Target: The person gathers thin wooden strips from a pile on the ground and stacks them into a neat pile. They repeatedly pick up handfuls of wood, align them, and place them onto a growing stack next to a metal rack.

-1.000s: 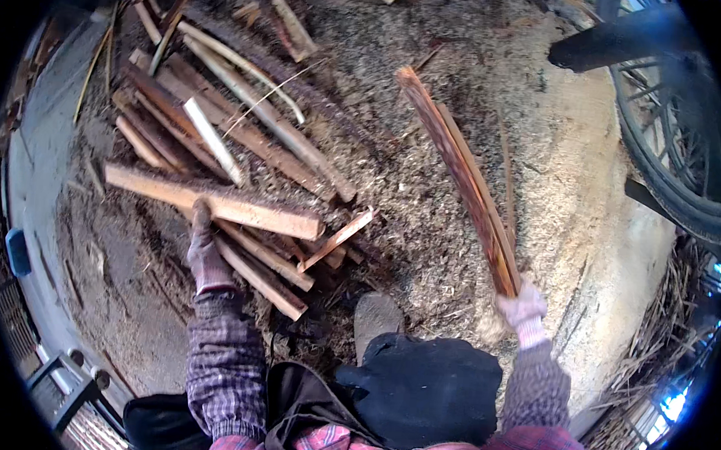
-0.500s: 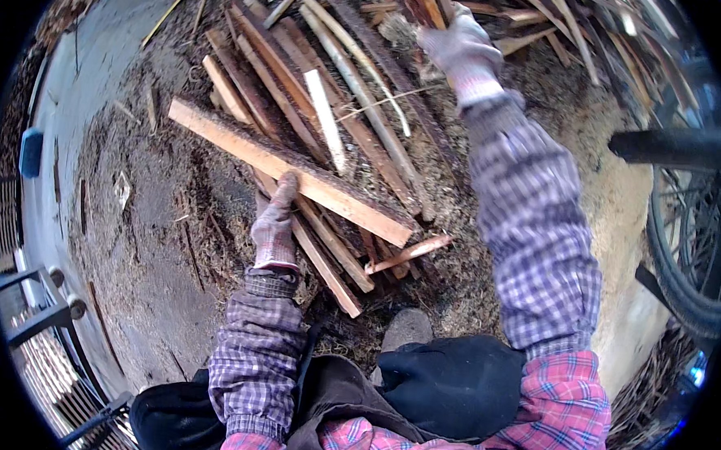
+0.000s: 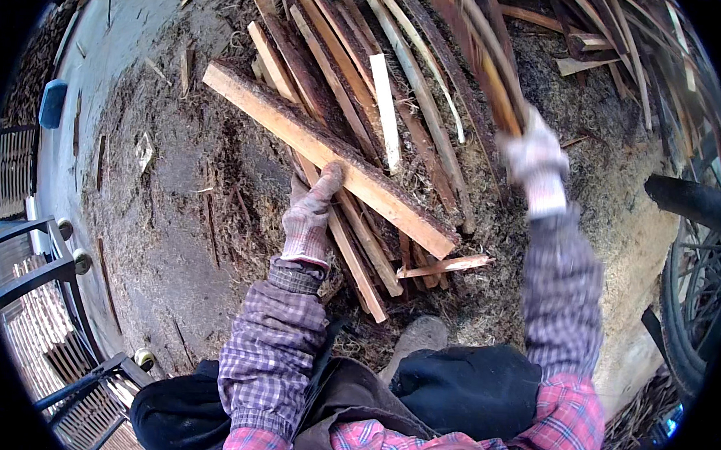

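I see the left hand [image 3: 312, 214] resting flat, fingers together, on the long plank [image 3: 331, 154] running up-left to down-right, while right hand [image 3: 534, 157] clamps sticks [image 3: 487, 69].

Dirt ground [image 3: 172, 240] w/ sawdust; pile of wood slats [image 3: 359, 86] on it, long plank [image 3: 324, 146] across top.

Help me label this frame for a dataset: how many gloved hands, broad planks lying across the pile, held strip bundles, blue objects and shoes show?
Gloved hands: 2, left hand and right hand
Broad plank: 1
Strip bundle, gripped by the right hand: 1
Blue object: 1
Shoe: 1
Total: 6
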`<state>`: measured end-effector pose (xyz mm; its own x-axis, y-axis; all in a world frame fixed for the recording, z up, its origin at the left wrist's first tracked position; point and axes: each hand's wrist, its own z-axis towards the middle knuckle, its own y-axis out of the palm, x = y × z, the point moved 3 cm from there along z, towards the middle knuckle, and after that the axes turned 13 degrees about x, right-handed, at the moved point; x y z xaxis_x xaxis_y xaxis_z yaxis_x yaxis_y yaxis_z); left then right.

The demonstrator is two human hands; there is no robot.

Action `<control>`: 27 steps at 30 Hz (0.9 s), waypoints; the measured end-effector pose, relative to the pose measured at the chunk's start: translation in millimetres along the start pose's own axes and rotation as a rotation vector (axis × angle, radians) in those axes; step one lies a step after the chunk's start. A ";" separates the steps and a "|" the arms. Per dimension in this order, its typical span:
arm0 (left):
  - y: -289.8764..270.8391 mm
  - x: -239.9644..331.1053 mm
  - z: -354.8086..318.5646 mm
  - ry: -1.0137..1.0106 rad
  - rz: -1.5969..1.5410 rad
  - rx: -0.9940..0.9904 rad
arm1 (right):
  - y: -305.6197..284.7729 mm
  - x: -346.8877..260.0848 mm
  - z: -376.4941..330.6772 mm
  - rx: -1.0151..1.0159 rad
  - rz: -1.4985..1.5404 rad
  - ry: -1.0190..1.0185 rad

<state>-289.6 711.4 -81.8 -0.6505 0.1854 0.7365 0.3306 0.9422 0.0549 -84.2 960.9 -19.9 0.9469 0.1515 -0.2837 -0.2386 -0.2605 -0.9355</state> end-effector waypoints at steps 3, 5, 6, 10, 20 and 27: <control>15.2 14.1 -18.4 0.089 0.043 0.017 | 20.3 52.7 -68.4 -0.008 0.453 0.005; 14.8 14.0 -16.6 0.088 0.127 0.050 | 22.6 57.2 -99.8 0.145 0.072 -0.152; 12.3 20.8 -22.0 0.145 0.254 0.065 | 27.1 54.6 -110.9 0.278 0.060 -0.276; -25.3 3.4 27.4 0.310 0.261 -0.135 | 25.8 23.0 -108.8 0.101 -0.017 -0.413; 11.3 -29.0 18.3 -0.142 -0.158 -0.188 | 37.4 90.6 13.2 -0.529 1.493 -0.083; 4.1 -68.6 21.4 -1.133 -1.446 -0.978 | 68.1 43.8 77.5 -0.286 1.407 0.479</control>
<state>-258.3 708.6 -146.6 -0.6278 0.0268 -0.7779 -0.7622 0.1813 0.6214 -75.7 1023.7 -112.3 -0.0183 -0.6724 -0.7400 -0.9874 -0.1042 0.1190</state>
